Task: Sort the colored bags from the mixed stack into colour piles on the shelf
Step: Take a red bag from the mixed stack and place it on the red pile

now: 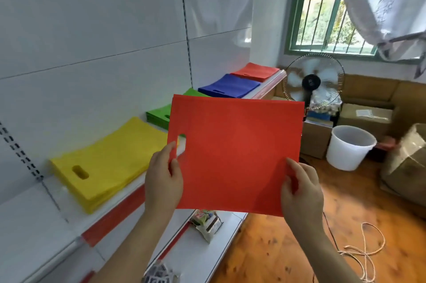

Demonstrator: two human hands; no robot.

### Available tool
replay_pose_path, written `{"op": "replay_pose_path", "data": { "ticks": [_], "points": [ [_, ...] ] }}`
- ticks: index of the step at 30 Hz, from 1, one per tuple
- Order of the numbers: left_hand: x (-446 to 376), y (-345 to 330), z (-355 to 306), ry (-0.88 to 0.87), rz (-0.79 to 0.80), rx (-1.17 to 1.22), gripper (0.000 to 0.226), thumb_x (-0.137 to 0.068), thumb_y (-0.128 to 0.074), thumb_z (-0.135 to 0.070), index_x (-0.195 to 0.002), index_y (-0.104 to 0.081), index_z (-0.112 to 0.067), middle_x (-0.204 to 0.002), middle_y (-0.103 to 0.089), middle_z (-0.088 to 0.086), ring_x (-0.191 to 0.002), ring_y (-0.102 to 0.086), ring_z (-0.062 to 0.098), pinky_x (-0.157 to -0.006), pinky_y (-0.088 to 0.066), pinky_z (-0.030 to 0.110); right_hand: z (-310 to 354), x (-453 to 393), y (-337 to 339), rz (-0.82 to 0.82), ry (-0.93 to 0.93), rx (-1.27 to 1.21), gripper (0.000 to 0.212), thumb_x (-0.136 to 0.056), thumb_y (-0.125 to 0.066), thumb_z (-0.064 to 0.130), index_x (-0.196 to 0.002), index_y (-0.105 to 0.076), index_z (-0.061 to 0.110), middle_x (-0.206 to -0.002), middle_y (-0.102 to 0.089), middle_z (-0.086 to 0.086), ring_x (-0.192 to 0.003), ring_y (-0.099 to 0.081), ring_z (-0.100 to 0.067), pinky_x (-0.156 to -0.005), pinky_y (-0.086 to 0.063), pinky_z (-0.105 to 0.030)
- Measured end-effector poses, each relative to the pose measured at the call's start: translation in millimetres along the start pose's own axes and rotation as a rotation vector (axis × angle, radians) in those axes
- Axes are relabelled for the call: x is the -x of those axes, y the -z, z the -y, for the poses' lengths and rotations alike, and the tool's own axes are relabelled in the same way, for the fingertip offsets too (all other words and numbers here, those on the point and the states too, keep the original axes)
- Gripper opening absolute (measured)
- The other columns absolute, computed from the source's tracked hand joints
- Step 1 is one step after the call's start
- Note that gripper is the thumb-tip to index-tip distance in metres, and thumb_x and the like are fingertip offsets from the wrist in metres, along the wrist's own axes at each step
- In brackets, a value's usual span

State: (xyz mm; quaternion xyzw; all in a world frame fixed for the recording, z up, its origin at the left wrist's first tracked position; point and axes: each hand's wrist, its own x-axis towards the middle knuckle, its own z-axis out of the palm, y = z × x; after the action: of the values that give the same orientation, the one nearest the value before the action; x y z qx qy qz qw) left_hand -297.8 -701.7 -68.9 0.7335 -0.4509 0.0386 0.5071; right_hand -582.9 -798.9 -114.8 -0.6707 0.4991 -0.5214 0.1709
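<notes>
I hold a flat red bag (232, 153) up in front of me, its handle slot at the left edge. My left hand (164, 178) pinches its lower left edge just below the slot. My right hand (300, 192) pinches its lower right corner. On the white shelf (57, 225) lie four colour piles in a row: yellow (108, 162) nearest, then green (159, 114), partly hidden behind the held bag, then blue (228, 86), and red (254, 71) farthest.
A lower shelf (207, 255) carries small packets (208, 222). To the right stand a floor fan (312, 82), a white bucket (349, 146) and cardboard boxes (366, 118) on the wooden floor. A loose cord (366, 252) lies on the floor. A barred window (327, 5) is behind.
</notes>
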Motion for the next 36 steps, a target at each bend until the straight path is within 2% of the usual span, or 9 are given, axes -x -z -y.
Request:
{"op": "replay_pose_path", "data": {
  "ticks": [4, 7, 9, 12, 17, 21, 25, 31, 36],
  "points": [
    [-40.8, -78.0, -10.5, -0.016, 0.082, 0.028, 0.045, -0.105, -0.052, -0.008, -0.147, -0.056, -0.022, -0.127, -0.060, -0.004, -0.109, -0.053, 0.002, -0.085, -0.036, 0.011, -44.7, -52.1, 2.7, -0.020, 0.000, 0.101, 0.052, -0.094, -0.062, -0.003, -0.142, -0.062, 0.015, -0.127, -0.056, 0.003, -0.105, -0.052, -0.006, -0.090, -0.044, -0.029],
    [-72.3, -136.2, -21.7, -0.036, 0.118, 0.061, 0.045, -0.105, -0.052, -0.010, -0.148, -0.055, -0.022, -0.133, -0.059, -0.006, -0.106, -0.044, -0.010, -0.081, -0.034, 0.001, -70.8, -102.7, 4.5, -0.040, 0.001, 0.188, 0.057, -0.093, -0.062, -0.004, -0.146, -0.060, 0.015, -0.126, -0.057, -0.004, -0.106, -0.055, -0.015, -0.090, -0.042, -0.028],
    [-96.0, -172.5, -31.5, -0.038, 0.145, 0.093, 0.045, -0.106, -0.051, -0.012, -0.149, -0.054, -0.024, -0.136, -0.058, -0.006, -0.109, -0.047, -0.008, -0.082, -0.034, 0.001, -84.0, -139.1, 5.7, -0.051, -0.006, 0.232, 0.061, -0.093, -0.061, -0.003, -0.150, -0.056, 0.017, -0.126, -0.056, -0.004, -0.104, -0.055, -0.017, -0.088, -0.041, -0.028],
    [-134.2, -223.8, -45.3, -0.063, 0.185, 0.115, 0.044, -0.107, -0.050, -0.014, -0.150, -0.052, -0.026, -0.140, -0.058, -0.004, -0.116, -0.053, 0.004, -0.091, -0.042, 0.021, -106.3, -188.2, 5.4, -0.074, -0.003, 0.283, 0.063, -0.093, -0.061, -0.005, -0.152, -0.054, 0.016, -0.126, -0.055, -0.007, -0.106, -0.058, -0.025, -0.088, -0.045, -0.033],
    [-175.9, -303.0, -75.8, -0.091, 0.258, 0.151, 0.047, -0.105, -0.052, -0.008, -0.151, -0.053, -0.021, -0.142, -0.060, -0.001, -0.119, -0.054, 0.005, -0.095, -0.044, 0.021, -150.0, -243.0, 1.2, -0.086, -0.057, 0.316, 0.063, -0.094, -0.059, -0.007, -0.153, -0.053, 0.013, -0.125, -0.054, -0.009, -0.107, -0.057, -0.025, -0.089, -0.044, -0.033],
    [-205.5, -373.0, -98.0, -0.100, 0.306, 0.159, 0.048, -0.107, -0.049, -0.011, -0.151, -0.052, -0.031, -0.148, -0.058, -0.008, -0.133, -0.056, 0.014, -0.108, -0.050, 0.040, -200.0, -295.0, 0.3, -0.100, -0.095, 0.329, 0.065, -0.093, -0.060, -0.006, -0.154, -0.052, 0.015, -0.123, -0.053, -0.007, -0.104, -0.059, -0.028, -0.087, -0.049, -0.037],
    [-238.8, -453.5, -115.4, -0.094, 0.284, 0.157, 0.046, -0.107, -0.051, -0.015, -0.149, -0.052, -0.036, -0.143, -0.060, -0.011, -0.128, -0.057, 0.010, -0.102, -0.047, 0.029, -256.6, -360.8, -1.0, -0.079, -0.091, 0.324, 0.066, -0.093, -0.060, -0.001, -0.155, -0.049, 0.020, -0.122, -0.052, -0.004, -0.105, -0.059, -0.030, -0.081, -0.055, -0.048],
    [-282.6, -557.7, -146.6, -0.029, 0.235, 0.126, 0.047, -0.107, -0.052, -0.018, -0.147, -0.048, -0.043, -0.140, -0.059, -0.014, -0.123, -0.055, 0.003, -0.099, -0.049, 0.026, -327.7, -472.9, -5.0, -0.044, -0.081, 0.316, 0.066, -0.092, -0.059, -0.005, -0.156, -0.049, 0.012, -0.129, -0.052, -0.008, -0.115, -0.056, -0.029, -0.090, -0.044, -0.034],
    [-322.3, -610.0, -152.6, 0.023, 0.194, 0.052, 0.048, -0.107, -0.052, -0.016, -0.150, -0.047, -0.038, -0.146, -0.055, -0.010, -0.126, -0.049, 0.003, -0.096, -0.041, 0.023, -365.1, -553.5, -32.2, 0.046, -0.044, 0.291, 0.063, -0.095, -0.057, -0.004, -0.155, -0.049, 0.013, -0.126, -0.051, -0.010, -0.112, -0.057, -0.033, -0.090, -0.048, -0.039]
  ]
}}
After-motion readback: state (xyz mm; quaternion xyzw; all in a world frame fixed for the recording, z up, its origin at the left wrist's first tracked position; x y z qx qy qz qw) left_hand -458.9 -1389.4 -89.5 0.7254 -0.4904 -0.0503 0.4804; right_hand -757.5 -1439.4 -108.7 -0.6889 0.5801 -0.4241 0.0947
